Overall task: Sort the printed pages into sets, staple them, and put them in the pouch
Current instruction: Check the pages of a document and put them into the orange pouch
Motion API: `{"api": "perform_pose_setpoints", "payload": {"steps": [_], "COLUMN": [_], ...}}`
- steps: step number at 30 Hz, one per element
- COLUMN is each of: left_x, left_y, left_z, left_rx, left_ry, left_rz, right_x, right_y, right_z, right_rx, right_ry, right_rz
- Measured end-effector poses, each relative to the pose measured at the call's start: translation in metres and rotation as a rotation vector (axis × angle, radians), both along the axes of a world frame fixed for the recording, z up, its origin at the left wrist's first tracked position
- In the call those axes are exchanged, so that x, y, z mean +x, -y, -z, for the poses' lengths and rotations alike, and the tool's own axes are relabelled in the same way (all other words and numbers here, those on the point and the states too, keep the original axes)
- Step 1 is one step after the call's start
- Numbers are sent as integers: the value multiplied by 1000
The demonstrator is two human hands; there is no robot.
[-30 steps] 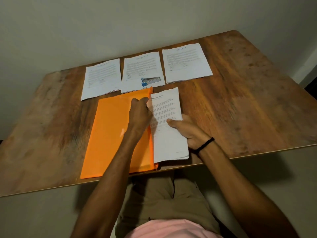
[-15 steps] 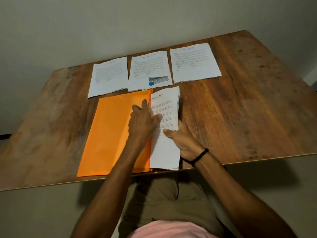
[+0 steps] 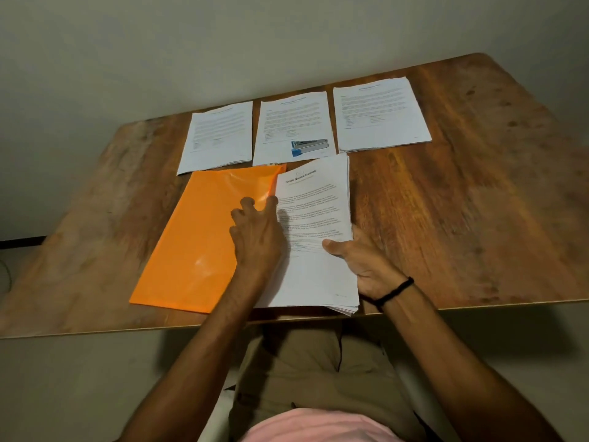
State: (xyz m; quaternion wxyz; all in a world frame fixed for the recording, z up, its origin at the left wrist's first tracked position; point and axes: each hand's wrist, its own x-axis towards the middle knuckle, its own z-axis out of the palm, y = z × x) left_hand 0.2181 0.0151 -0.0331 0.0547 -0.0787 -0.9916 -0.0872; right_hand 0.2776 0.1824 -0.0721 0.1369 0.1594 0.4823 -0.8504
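Observation:
An orange pouch (image 3: 197, 244) lies flat on the wooden table (image 3: 462, 218) near its front edge. My left hand (image 3: 256, 236) rests on the pouch's right edge with fingers spread, touching the page set beside it. That set of printed pages (image 3: 314, 202), headed with a title, lies half over the pouch's right side. My right hand (image 3: 366, 266) grips the set's right edge, thumb on top. Three more page sets lie in a row behind: left (image 3: 218, 135), middle (image 3: 293, 122) and right (image 3: 381, 114). A blue and silver stapler (image 3: 309, 146) sits on the middle set.
A plain wall stands behind the table's far edge. The table's right half and left side are bare wood. My lap is below the front edge.
My left hand has gone from a fist to spread fingers on the pouch. The page set in my right hand has shifted left and partly over the pouch's edge.

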Motion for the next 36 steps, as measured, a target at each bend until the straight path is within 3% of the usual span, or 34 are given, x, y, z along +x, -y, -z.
{"api": "perform_pose_setpoints", "payload": {"steps": [4,12,20,26,29,34,36], "left_x": [-11,-13,-24,-23,-15,-13,-11], "left_y": [8,23,41,41,44,59,64], "left_z": [2,10,15,4,-3,-7,-11], "left_rx": [88,-148,-188,-220,-317,-640,-636], "left_ry": [128,43,70,-27,-73,-113,-101], "left_rz": [1,93,157,87,48,240,272], "right_x": [-2,0,-3,0,0,-1,-1], "right_y": [8,18,23,29,26,28,29], "right_z": [-2,-1,-2,0,1,0,-1], "right_rx": [26,30,25,-1,-5,13,12], "right_ry": [16,26,29,20,6,12,13], "right_rz": [17,10,-7,-1,4,7,8]}}
